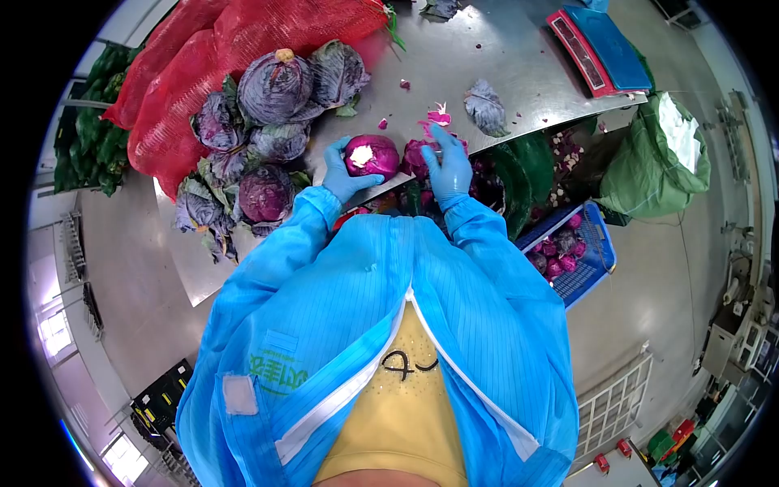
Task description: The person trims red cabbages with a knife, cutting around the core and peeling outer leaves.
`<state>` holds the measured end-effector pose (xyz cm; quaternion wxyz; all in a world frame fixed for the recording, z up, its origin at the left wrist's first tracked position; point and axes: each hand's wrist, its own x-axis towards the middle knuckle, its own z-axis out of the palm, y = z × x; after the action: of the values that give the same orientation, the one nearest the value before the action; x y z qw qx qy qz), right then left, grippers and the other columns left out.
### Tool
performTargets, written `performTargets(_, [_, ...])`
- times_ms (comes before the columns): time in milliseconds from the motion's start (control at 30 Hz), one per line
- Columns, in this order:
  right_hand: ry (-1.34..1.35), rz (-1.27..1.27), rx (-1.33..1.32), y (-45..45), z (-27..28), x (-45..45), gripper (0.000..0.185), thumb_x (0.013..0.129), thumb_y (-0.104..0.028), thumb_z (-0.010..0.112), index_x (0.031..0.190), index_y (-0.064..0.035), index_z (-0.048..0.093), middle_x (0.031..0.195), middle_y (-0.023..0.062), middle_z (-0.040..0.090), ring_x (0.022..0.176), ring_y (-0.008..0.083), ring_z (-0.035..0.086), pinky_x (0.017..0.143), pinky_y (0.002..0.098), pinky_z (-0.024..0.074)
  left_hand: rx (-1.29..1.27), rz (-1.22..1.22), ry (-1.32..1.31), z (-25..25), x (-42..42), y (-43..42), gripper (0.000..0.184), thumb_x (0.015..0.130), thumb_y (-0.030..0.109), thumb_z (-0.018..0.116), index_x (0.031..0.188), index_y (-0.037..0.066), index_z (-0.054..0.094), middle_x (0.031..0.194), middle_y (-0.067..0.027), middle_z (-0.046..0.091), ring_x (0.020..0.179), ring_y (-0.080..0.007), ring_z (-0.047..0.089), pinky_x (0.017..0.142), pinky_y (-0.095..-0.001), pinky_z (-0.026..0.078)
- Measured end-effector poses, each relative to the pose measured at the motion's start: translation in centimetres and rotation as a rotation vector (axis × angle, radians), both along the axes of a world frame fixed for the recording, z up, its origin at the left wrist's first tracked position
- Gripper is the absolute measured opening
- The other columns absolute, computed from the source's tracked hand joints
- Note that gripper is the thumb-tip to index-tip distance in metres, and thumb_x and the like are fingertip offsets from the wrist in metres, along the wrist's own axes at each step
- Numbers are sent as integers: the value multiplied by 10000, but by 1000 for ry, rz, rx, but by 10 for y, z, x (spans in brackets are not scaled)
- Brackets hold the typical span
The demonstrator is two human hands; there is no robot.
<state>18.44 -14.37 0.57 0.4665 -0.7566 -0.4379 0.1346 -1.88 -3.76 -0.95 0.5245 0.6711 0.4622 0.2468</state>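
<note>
My left hand (342, 172), in a blue glove, is wrapped around the side of a red cabbage (386, 157) at the table's front edge. The cabbage is smooth and glossy, and its pale cut stem faces up toward the left. To its right is my right hand (449, 170), also gloved, with thumb and fingers apart. Loose purple leaves (415, 159) show between the cabbage and this hand; whether the fingers touch them I cannot tell. Several untrimmed red cabbages (276, 87) with dull outer leaves are piled to the left.
Red mesh sacks (182, 101) lie behind the pile on the metal table (438, 69). A loose leaf (485, 109) and a blue-topped scale (607, 49) are farther right. Below the edge stand a blue crate (599, 243) of cabbages and a green sack (656, 162).
</note>
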Motion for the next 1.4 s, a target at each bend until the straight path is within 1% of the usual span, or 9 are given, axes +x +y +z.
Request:
performTargets(67, [2, 260, -194, 2, 25, 0, 498, 856, -396, 562, 1301, -206, 444, 951, 134, 634, 826, 301, 623, 717, 403, 492, 223, -122, 158, 5, -1, 5, 1135, 490, 215, 892, 1399, 154, 215, 1261, -184, 357, 1202, -297, 391, 1040, -375, 348])
performTargets(167, [-26, 455, -279, 11, 17, -1, 536, 879, -459, 497, 1354, -243, 375, 966, 175, 630, 855, 355, 610, 715, 434, 482, 98, -258, 21, 18, 0, 9, 1081, 520, 213, 873, 1411, 229, 261, 1270, -181, 357, 1199, -316, 395, 1050, -386, 332])
performTargets(300, [-99, 511, -343, 12, 12, -3, 543, 903, -501, 405, 1386, -270, 314, 956, 204, 623, 847, 381, 603, 724, 453, 475, 72, -336, 3, 14, 3, 8, 1100, 536, 216, 863, 1427, 254, 219, 1331, -176, 325, 1233, -323, 367, 1065, -401, 307])
performTargets(367, [-113, 533, -397, 10, 14, -1, 525, 920, -510, 334, 1397, -297, 282, 934, 226, 619, 834, 392, 601, 733, 466, 470, 84, -326, -67, 5, 9, 4, 1109, 526, 215, 867, 1425, 218, 218, 1333, -171, 325, 1233, -324, 367, 1066, -398, 305])
performTargets(467, [-112, 533, -398, 7, 12, 0, 504, 929, -487, 337, 1399, -320, 266, 909, 237, 618, 808, 395, 603, 713, 478, 471, -9, -283, -159, 0, 13, 2, 1109, 517, 211, 872, 1418, 167, 227, 1349, -170, 312, 1237, -326, 361, 1069, -392, 302])
performTargets(567, [-116, 528, -442, 6, 18, -1, 488, 935, -467, 335, 1397, -329, 262, 889, 238, 620, 782, 400, 605, 689, 489, 473, 77, -308, -74, 5, 14, 1, 1155, 510, 218, 878, 1426, 136, 179, 1350, -179, 308, 1227, -313, 374, 1062, -373, 312])
performTargets(667, [-151, 508, -493, 8, 28, -4, 484, 936, -466, 326, 1396, -333, 257, 882, 238, 621, 772, 401, 606, 678, 493, 475, -70, -213, -258, 4, 15, -4, 1177, 523, 212, 877, 1423, 103, 127, 1338, -190, 313, 1206, -296, 398, 1049, -351, 328])
performTargets(933, [-200, 484, -581, 16, 42, -4, 477, 937, -475, 302, 1381, -302, 307, 864, 230, 628, 754, 397, 612, 667, 496, 482, 226, -255, 244, 21, 22, -7, 1072, 556, 220, 867, 1356, 14, 184, 1276, -200, 356, 1159, -308, 443, 999, -348, 379])
performTargets(1400, [-299, 441, -575, 16, 38, -4, 467, 938, -480, 294, 1363, -293, 350, 874, 169, 649, 746, 358, 628, 636, 476, 488, 244, -257, 271, 28, 29, -4, 1040, 556, 288, 863, 1334, -6, 238, 1249, -240, 398, 1128, -371, 473, 986, -371, 389])
